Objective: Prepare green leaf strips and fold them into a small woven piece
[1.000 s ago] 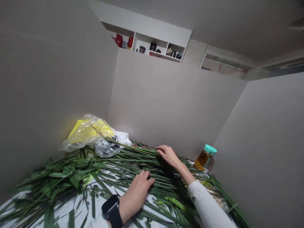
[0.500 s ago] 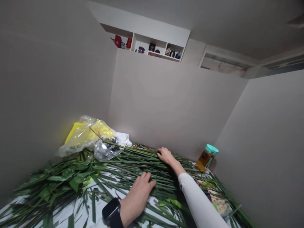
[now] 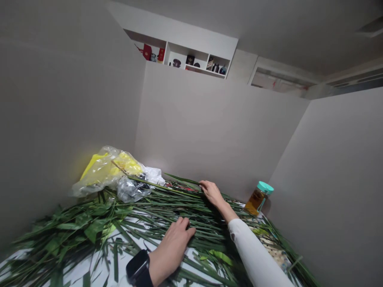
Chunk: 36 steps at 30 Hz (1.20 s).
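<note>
My right hand (image 3: 212, 193) reaches to the far side of a broad pile of long green leaf blades (image 3: 176, 199). Its fingers pinch one long leaf blade (image 3: 182, 178), which sticks out leftward above the rest along the partition. Nearer to me, my left hand (image 3: 172, 245) rests palm down on the front of the pile, fingers stretched and apart. A black smartwatch (image 3: 138, 268) is on the left wrist. Shorter cut leaf pieces (image 3: 116, 259) lie scattered on the white surface beside that hand.
A bottle with a teal lid (image 3: 259, 198) and amber liquid stands at the right back. Clear and yellow plastic bags (image 3: 110, 169) lie at the left back. Grey partitions (image 3: 215, 131) enclose the table. Beyond them is a white shelf (image 3: 197, 50) with small items.
My right hand has shifted slightly up and away, and one leaf blade has come up off the pile in its fingers. My left hand stays nearly where it was.
</note>
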{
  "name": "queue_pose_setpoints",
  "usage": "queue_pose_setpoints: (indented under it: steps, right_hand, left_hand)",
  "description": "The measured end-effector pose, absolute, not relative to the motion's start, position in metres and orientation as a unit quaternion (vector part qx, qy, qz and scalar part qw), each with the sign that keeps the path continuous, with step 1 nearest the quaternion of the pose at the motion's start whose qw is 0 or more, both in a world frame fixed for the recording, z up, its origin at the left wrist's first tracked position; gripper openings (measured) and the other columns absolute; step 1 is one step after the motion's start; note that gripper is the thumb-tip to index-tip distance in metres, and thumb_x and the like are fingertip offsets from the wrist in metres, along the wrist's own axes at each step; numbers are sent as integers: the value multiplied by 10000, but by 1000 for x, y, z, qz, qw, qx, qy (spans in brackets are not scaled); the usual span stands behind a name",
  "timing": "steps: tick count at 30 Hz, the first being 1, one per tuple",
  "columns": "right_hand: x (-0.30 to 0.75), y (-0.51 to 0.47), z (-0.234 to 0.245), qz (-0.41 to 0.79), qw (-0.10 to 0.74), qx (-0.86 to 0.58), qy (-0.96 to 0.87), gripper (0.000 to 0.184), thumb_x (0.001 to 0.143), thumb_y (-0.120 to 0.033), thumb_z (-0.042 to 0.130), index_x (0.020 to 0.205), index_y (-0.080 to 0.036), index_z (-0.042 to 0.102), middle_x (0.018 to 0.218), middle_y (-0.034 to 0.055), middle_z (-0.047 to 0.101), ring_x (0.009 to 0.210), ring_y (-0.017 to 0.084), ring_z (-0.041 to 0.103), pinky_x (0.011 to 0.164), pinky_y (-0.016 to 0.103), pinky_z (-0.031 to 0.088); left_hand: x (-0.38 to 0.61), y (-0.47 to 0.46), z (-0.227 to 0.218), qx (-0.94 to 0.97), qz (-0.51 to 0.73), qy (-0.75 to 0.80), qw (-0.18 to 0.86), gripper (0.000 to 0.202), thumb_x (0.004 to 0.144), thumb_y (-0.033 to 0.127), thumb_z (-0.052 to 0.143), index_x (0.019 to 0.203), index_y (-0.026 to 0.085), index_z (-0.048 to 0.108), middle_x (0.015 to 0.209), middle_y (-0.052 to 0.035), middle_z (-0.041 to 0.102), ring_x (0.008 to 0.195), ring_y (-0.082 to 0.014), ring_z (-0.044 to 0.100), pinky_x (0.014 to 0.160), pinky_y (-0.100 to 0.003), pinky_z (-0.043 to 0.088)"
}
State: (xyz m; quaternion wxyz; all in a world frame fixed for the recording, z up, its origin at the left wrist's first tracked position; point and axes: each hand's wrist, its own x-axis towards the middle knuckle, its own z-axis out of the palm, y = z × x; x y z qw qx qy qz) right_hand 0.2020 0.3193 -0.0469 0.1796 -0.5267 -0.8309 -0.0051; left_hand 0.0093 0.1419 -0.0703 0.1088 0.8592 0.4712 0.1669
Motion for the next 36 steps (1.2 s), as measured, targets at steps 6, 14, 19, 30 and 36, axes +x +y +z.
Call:
queue_pose_setpoints:
  steps: [6,14,19,30,36]
  right_hand:
    - [199,315,-35,17,214,-486,-847,253,974,-331,593,1163,-167,631,1182,80,652,1011,213,655,878,426,556]
    - [186,300,-13,15,204,-457,-865,239,978,-328,586,1150,-170,637,1179,78,655,1019,212,652,891,429,550]
    - [180,296,-20,19,144,-460,-876,234,971,-328,598,1138,-169,640,1151,73,662,982,204,660,861,411,560]
    - [177,284,-37,24,127,-433,-892,257,968,-334,603,1158,-165,636,1183,80,655,1042,224,649,905,446,542]
    - [175,277,-25,4,149,-486,-861,249,973,-328,597,1149,-155,629,1118,69,667,950,199,667,833,404,568]
  left_hand:
    - [9,141,-72,859,168,473,102,291,938,146,582,1223,188,627,1265,-92,636,1213,-287,574,998,-539,480]
    - [10,143,-71,861,169,470,95,241,928,187,614,1167,181,650,1233,-86,648,1157,-277,603,942,-509,519]
    - [10,142,-72,861,167,472,92,264,933,194,608,1195,187,640,1261,-91,642,1181,-282,594,966,-523,505]
    - [10,143,-73,860,173,472,85,237,931,187,611,1164,180,649,1236,-87,651,1157,-275,608,946,-511,522]
    - [10,140,-69,859,160,478,91,286,937,157,594,1217,191,634,1289,-95,637,1217,-287,581,988,-536,499]
